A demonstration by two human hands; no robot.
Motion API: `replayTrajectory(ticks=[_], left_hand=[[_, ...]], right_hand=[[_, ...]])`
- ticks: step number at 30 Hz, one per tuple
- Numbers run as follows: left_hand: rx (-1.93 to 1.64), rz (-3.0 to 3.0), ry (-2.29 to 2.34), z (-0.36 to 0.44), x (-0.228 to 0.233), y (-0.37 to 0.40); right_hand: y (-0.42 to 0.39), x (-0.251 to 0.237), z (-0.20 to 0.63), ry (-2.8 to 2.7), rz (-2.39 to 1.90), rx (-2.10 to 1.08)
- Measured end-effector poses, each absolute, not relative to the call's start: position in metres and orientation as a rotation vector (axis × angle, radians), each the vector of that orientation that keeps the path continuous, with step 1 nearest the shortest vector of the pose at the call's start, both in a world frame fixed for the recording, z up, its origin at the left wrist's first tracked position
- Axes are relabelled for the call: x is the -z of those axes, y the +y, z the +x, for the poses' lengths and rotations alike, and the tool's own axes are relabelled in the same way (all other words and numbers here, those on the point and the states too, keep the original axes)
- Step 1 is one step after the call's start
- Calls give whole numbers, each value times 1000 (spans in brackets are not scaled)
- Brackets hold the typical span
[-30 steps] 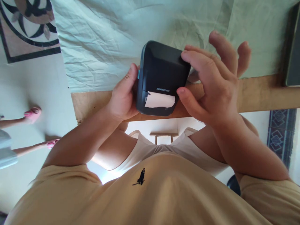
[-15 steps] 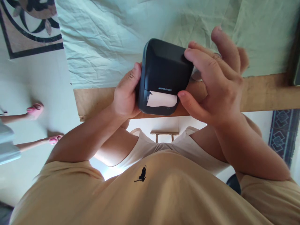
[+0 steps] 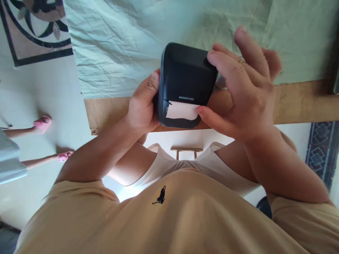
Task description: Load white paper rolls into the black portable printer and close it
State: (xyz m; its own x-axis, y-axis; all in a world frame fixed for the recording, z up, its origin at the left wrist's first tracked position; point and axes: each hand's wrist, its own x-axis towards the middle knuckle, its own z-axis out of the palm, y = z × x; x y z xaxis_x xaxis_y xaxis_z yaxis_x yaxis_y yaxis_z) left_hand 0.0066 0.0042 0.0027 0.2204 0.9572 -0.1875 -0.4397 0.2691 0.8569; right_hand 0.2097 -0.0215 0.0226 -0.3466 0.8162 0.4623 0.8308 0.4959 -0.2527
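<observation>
A small black label printer (image 3: 185, 76) sits at the near edge of the table, with a strip of white paper (image 3: 181, 111) sticking out of its front slot. My left hand (image 3: 141, 104) grips the printer's left side. My right hand (image 3: 243, 91) rests on the printer's top right corner with the index finger, while its thumb touches the right end of the paper strip. The other fingers of that hand are raised and spread.
A wrinkled pale green cloth (image 3: 127, 42) covers the table, leaving a bare wooden edge (image 3: 304, 102) near me. Another person's feet in pink sandals (image 3: 42, 123) stand on the floor at the left. A dark object (image 3: 335, 70) lies at the table's right edge.
My right thumb has slid left until it meets the paper strip. My left hand has shifted slightly up the printer's side.
</observation>
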Motion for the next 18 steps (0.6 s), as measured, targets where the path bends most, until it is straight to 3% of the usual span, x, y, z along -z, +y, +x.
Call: replayTrajectory(ticks=[10, 18], left_hand=[[-1053, 763, 809, 1, 3, 8], [-1137, 716, 802, 23, -21, -1]], right_hand=[[-16, -23, 215, -2165, -1270, 179], [-10, -31, 219, -2011, -1125, 18]])
